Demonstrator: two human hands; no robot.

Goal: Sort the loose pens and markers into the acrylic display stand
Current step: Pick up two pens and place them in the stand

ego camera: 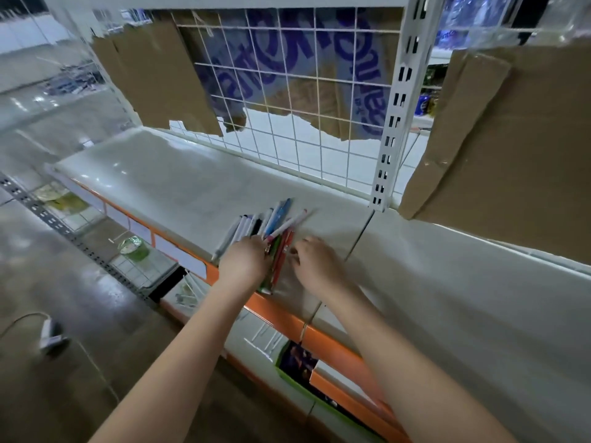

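Note:
Several loose pens and markers (pixel 256 223) lie fanned out on the white shelf (pixel 179 183); they are white, black and blue. My left hand (pixel 244 262) rests on the near end of the fan, its fingers curled round a white marker with a pink cap (pixel 287 223). Red and green pens (pixel 279 260) lie side by side between my hands, inside what looks like a clear acrylic holder (pixel 287 284) that is blurred. My right hand (pixel 316 260) sits just right of them with bent fingertips touching the red pens; whether it grips anything is unclear.
A white wire grid (pixel 287 91) and torn cardboard (pixel 153 75) back the shelf. A slotted upright post (pixel 395 116) stands to the right, with a large cardboard sheet (pixel 511 148) beyond it. Lower shelves with orange edge strips (pixel 281 311) hold goods. A cable and plug (pixel 51 335) lie on the floor.

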